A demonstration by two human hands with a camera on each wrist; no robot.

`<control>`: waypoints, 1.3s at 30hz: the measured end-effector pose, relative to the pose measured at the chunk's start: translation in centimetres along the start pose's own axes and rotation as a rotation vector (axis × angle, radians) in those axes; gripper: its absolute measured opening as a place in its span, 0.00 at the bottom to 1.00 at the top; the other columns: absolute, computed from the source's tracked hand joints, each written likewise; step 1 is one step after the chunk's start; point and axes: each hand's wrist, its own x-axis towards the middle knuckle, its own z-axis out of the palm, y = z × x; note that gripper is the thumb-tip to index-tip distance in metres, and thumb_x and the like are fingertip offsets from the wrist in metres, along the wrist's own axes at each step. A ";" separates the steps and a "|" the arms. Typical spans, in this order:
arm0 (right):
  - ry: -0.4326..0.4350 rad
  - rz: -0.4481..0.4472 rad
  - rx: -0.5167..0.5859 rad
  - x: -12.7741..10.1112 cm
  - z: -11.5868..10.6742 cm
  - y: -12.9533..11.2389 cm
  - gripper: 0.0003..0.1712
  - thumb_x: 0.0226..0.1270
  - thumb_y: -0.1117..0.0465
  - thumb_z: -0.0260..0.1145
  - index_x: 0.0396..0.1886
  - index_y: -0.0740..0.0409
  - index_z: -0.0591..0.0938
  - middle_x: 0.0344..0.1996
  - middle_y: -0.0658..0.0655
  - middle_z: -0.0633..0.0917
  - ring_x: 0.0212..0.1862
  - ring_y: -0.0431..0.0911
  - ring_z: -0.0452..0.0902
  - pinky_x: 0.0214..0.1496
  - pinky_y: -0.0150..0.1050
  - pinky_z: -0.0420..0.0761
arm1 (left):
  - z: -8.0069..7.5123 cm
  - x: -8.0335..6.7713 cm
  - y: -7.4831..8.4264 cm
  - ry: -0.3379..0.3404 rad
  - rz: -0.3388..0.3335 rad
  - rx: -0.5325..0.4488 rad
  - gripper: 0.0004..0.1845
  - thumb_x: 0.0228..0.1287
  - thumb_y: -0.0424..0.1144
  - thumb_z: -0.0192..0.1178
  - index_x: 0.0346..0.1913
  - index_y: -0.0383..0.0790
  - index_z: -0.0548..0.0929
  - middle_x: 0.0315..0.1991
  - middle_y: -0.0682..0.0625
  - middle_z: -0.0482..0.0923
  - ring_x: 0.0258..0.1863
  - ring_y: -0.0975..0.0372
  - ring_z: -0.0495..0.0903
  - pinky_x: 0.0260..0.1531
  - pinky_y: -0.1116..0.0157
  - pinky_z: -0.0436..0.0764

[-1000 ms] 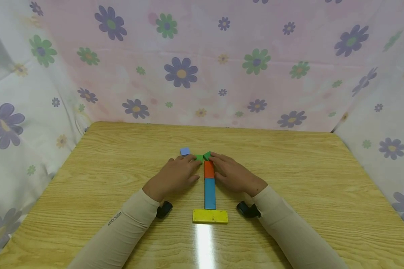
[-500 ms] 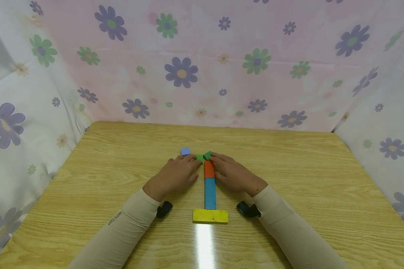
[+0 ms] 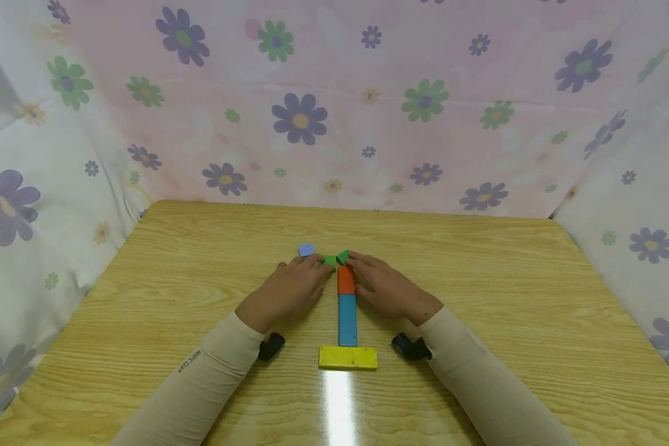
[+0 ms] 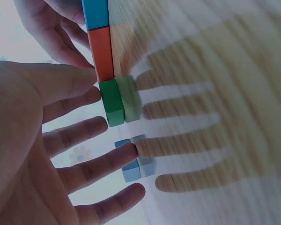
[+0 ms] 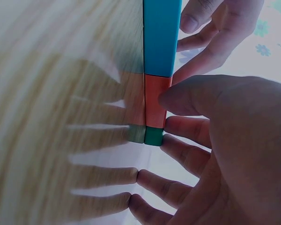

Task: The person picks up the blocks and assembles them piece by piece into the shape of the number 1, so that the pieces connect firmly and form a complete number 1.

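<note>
In the head view a column of toy blocks lies on the table: a yellow block [image 3: 348, 358] across the near end, then a blue block [image 3: 347, 319] and a red block [image 3: 346, 280]. At the far end are a green block [image 3: 329, 261] on the left and a green triangular block [image 3: 342, 256] on the right. My left hand [image 3: 288, 290] has its fingers fairly straight, fingertips at the left green block. One finger reaches the small lavender-blue block [image 4: 131, 172]. My right hand [image 3: 393, 288] touches the triangular block with its fingertips; its thumb [image 5: 185, 97] rests against the red block.
The wooden table [image 3: 507, 297] has wood-grain and a bright light reflection near its front. A flowered cloth [image 3: 334, 111] rises behind it and at both sides. Dark wrist cameras [image 3: 411, 348] sit under both cream sleeves [image 3: 479, 371].
The left thumb has drawn forward and in under the left hand. Right hand and blocks look the same.
</note>
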 end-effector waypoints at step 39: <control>0.005 0.001 -0.002 0.0 0.0 0.0 0.33 0.78 0.60 0.54 0.77 0.65 0.60 0.79 0.63 0.57 0.78 0.60 0.56 0.75 0.57 0.63 | -0.1 -0.2 -2.5 -0.079 -0.095 -0.026 0.31 0.76 0.48 0.54 0.76 0.39 0.64 0.77 0.42 0.59 0.72 0.46 0.66 0.62 0.41 0.73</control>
